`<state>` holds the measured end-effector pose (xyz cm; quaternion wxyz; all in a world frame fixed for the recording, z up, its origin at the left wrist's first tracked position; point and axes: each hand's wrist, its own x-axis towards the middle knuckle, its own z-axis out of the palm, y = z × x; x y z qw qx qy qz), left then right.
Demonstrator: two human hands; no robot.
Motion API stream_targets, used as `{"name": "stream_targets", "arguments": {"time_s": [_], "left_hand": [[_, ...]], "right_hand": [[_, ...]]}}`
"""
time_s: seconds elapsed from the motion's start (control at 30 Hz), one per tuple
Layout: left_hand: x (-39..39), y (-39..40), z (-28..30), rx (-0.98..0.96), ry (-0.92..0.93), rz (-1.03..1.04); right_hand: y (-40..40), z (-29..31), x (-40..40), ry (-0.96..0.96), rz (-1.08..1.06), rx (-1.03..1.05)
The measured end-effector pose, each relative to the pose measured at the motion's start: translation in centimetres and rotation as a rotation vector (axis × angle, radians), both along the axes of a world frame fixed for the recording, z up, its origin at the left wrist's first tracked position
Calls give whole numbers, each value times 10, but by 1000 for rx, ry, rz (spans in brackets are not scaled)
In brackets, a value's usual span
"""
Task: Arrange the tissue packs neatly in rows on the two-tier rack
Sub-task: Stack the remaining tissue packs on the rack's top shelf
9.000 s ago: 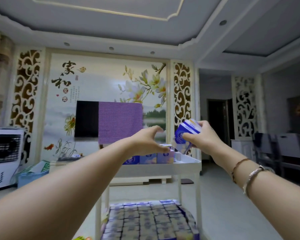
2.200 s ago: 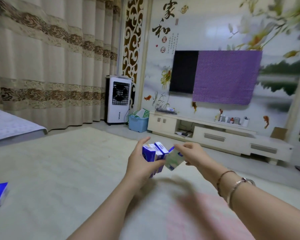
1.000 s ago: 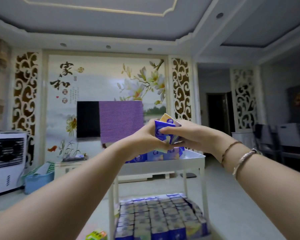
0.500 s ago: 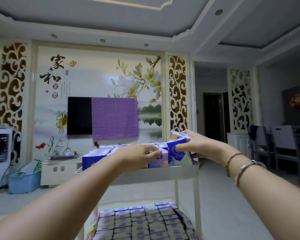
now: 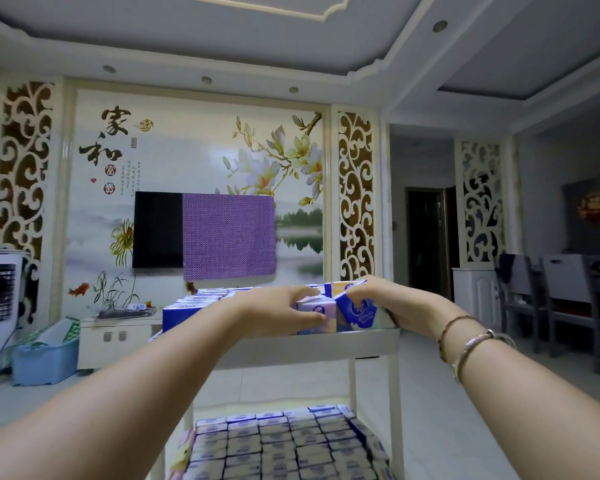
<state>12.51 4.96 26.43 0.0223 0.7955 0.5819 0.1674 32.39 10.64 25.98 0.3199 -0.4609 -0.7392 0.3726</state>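
Both hands are working the front right corner of the rack's top tier (image 5: 312,344). Right hand (image 5: 388,303) is curling round a tilted blue tissue pack (image 5: 357,311), fingers over its top, lower edge near the shelf but not seated flat. Left hand (image 5: 284,308) is lying over the pale purple pack (image 5: 317,315) just beside it, fingers fairly straight, thumb against its front face, looking like bracing more than gripping. Top-tier packs (image 5: 201,303) are running in rows back and left; lower tier (image 5: 278,441) is looking packed full. Risks, as I judge: pack is going in skewed, so forcing it could wedge it or shove neighbours out of line; it's sitting right at the front lip, so a slip could drop it off the edge; letting the brace go early could tip the end of the row.
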Motion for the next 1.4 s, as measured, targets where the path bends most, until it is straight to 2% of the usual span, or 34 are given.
{"name": "stream_targets", "arguments": {"time_s": [0.13, 0.23, 0.3, 0.43, 0.57, 0.77, 0.87, 0.97, 1.07, 1.13, 1.27, 1.4], "left_hand": [[7, 4, 14, -77, -25, -29], [16, 15, 27, 44, -14, 24], [27, 22, 28, 107, -57, 0], [43, 40, 9, 31, -207, -31], [40, 41, 4, 38, -262, 14], [39, 43, 5, 1, -278, 53], [36, 45, 6, -88, -379, 43], [35, 47, 7, -138, -421, 38], [36, 46, 6, -129, -398, 39], [35, 44, 6, -117, -364, 38], [34, 45, 3, -88, -337, 14], [33, 49, -1, -51, -302, 7]], "right_hand": [[7, -2, -9, 28, -100, 51], [18, -6, -9, 73, -136, 41], [31, -10, -5, 93, -160, 48], [39, -14, -11, 138, -254, 41], [27, -20, -25, 41, -423, 100], [9, -29, -25, -40, -490, 315], [3, -31, -18, -82, -542, 465], [-2, -24, -6, -105, -527, 488], [-5, -19, 1, 31, -402, 375], [-7, -19, 2, 49, -380, 354], [-6, -27, -2, -71, -326, 361], [-2, -24, -7, -362, -391, 415]]}}
